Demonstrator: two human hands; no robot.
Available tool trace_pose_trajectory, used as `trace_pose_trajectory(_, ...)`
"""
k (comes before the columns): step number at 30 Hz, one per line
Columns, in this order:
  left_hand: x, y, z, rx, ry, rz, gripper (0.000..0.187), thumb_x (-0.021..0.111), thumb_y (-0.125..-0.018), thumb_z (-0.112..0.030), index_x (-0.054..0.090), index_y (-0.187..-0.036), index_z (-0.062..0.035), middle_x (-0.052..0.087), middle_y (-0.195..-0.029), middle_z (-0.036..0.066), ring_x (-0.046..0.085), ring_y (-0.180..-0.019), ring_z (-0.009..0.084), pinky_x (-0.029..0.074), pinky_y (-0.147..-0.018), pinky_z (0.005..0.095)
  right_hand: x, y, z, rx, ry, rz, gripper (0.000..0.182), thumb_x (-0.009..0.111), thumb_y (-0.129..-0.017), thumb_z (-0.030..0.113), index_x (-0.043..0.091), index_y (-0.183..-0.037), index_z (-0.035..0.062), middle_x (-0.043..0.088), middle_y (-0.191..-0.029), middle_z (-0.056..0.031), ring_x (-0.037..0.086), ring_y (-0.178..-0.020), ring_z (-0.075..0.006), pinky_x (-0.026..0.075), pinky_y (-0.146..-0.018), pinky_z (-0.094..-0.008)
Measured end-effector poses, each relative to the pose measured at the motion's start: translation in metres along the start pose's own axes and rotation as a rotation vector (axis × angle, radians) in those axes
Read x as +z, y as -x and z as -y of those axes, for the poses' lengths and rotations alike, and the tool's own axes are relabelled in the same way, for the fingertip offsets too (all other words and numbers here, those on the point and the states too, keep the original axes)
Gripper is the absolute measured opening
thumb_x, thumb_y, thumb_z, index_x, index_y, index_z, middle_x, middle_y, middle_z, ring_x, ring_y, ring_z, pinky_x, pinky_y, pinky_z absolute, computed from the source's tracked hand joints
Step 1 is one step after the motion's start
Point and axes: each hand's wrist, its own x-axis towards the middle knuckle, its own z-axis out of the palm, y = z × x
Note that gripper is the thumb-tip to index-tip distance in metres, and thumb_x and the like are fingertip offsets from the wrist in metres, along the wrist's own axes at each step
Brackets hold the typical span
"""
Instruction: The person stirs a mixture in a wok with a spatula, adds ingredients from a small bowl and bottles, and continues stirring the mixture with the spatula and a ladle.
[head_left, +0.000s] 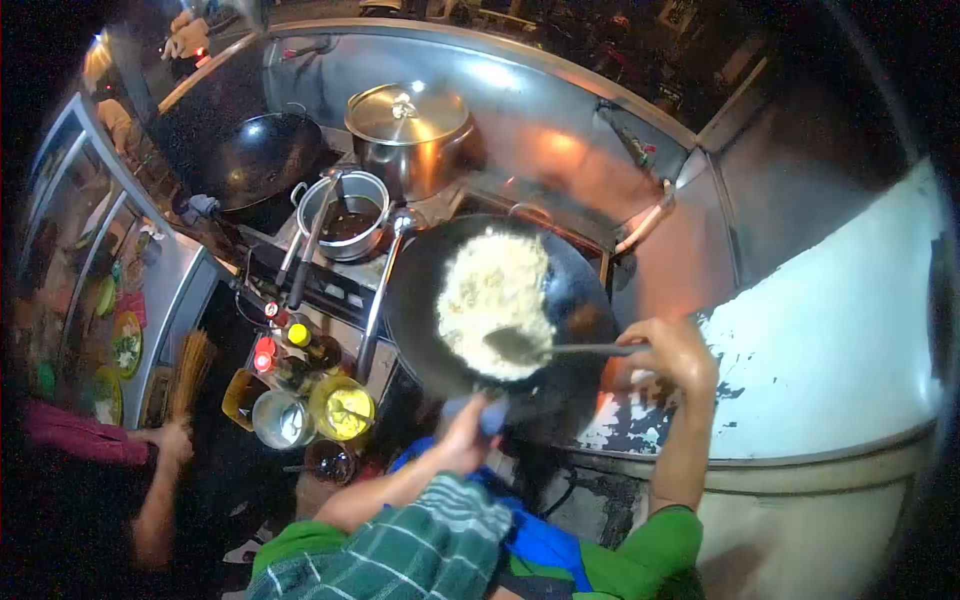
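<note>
Your left hand (466, 436) grips a cloth (478, 412) at the near rim of the wok (420, 340); your right hand (668, 352), right of the wok, is closed around the ladle (590, 350), its bowl in the pale, frothy food (493, 290) inside. Left of the wok: a saucepan (343, 247), bottles (300, 352) and a yellow tub (343, 408).
</note>
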Motion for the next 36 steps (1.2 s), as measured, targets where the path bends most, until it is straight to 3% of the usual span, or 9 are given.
trace_pose_trajectory(3,0.000,-0.122,0.004,0.155,-0.028,-0.064,0.029,0.053,-0.083,-0.034,0.055,-0.097,-0.0079,0.058,-0.084,0.005,0.055,-0.070,0.0201,0.045,-0.056,0.0360,0.034,-0.043,0.010,-0.169,0.006,-0.071,0.030,0.071,-0.071,0.016,0.068,-0.101,0.0170,0.068,-0.093,-0.0101,0.065,-0.087,-0.0290,0.049,-0.080,-0.0406)
trace_pose_trajectory(7,-0.012,-0.085,0.012,0.152,-0.143,-0.282,0.035,0.052,-0.085,-0.034,0.057,-0.100,-0.0031,0.060,-0.089,0.008,0.057,-0.076,0.0226,0.049,-0.066,0.0376,0.056,-0.063,0.008,-0.020,0.046,-0.205,0.028,0.067,-0.075,0.017,0.067,-0.103,0.0170,0.067,-0.097,-0.0123,0.064,-0.089,-0.0303,0.050,-0.080,-0.0409)
trace_pose_trajectory(11,-0.022,0.007,0.025,0.040,0.027,-0.023,0.026,0.044,-0.091,-0.026,0.056,-0.105,-0.0070,0.062,-0.093,0.008,0.060,-0.080,0.0238,0.048,-0.063,0.0373,-0.023,0.029,0.031,0.232,-0.130,0.030,0.035,0.070,-0.071,0.012,0.067,-0.105,0.0148,0.067,-0.095,-0.0135,0.065,-0.088,-0.0271,0.050,-0.079,-0.0398)
trace_pose_trajectory(17,0.007,-0.116,-0.007,0.175,-0.076,-0.128,0.031,0.056,-0.078,-0.032,0.055,-0.092,-0.0049,0.053,-0.079,0.006,0.051,-0.070,0.0190,0.042,-0.057,0.0380,0.067,-0.068,0.018,-0.064,0.241,-0.225,0.020,0.066,-0.075,0.012,0.067,-0.095,0.0116,0.067,-0.087,-0.0131,0.065,-0.083,-0.0322,0.050,-0.076,-0.0431)
trace_pose_trajectory(18,0.005,-0.106,-0.003,0.213,-0.210,-0.299,0.032,0.055,-0.079,-0.033,0.054,-0.092,-0.0040,0.052,-0.081,0.007,0.050,-0.072,0.0190,0.041,-0.061,0.0378,0.070,-0.071,0.011,-0.048,0.213,-0.253,0.023,0.066,-0.074,0.012,0.067,-0.097,0.0120,0.067,-0.087,-0.0145,0.065,-0.083,-0.0318,0.050,-0.075,-0.0432)
trace_pose_trajectory(23,-0.023,0.006,0.016,-0.105,-0.071,-0.084,0.028,0.048,-0.087,-0.033,0.057,-0.102,-0.0106,0.061,-0.096,0.005,0.058,-0.081,0.0220,0.046,-0.068,0.0421,-0.010,0.021,0.014,0.095,0.065,-0.069,0.030,0.066,-0.071,0.011,0.067,-0.100,0.0128,0.067,-0.083,-0.0150,0.065,-0.080,-0.0283,0.050,-0.073,-0.0422)
trace_pose_trajectory(30,-0.009,-0.138,0.016,0.259,-0.116,-0.226,0.036,0.054,-0.079,-0.032,0.054,-0.097,-0.0004,0.055,-0.089,0.011,0.053,-0.080,0.0217,0.045,-0.061,0.0397,0.079,-0.081,0.008,-0.076,0.173,-0.315,0.031,0.069,-0.072,0.016,0.065,-0.103,0.0134,0.067,-0.086,-0.0141,0.064,-0.081,-0.0343,0.050,-0.074,-0.0418)
trace_pose_trajectory(33,-0.004,-0.020,0.007,0.130,-0.078,-0.091,0.032,0.053,-0.085,-0.034,0.054,-0.102,-0.0065,0.057,-0.100,0.007,0.055,-0.087,0.0213,0.046,-0.075,0.0407,0.044,-0.042,0.004,-0.010,0.142,-0.341,0.029,0.069,-0.072,0.015,0.067,-0.101,0.0139,0.068,-0.084,-0.0103,0.065,-0.079,-0.0306,0.051,-0.070,-0.0402)
trace_pose_trajectory(36,-0.050,-0.025,0.030,-0.095,-0.040,-0.055,0.024,0.049,-0.088,-0.037,0.054,-0.096,-0.0149,0.058,-0.089,0.002,0.053,-0.080,0.0187,0.043,-0.064,0.0358,0.006,0.014,0.006,-0.007,-0.023,-0.251,0.026,0.069,-0.070,0.014,0.069,-0.096,0.0141,0.068,-0.084,-0.0088,0.065,-0.077,-0.0299,0.051,-0.069,-0.0398)
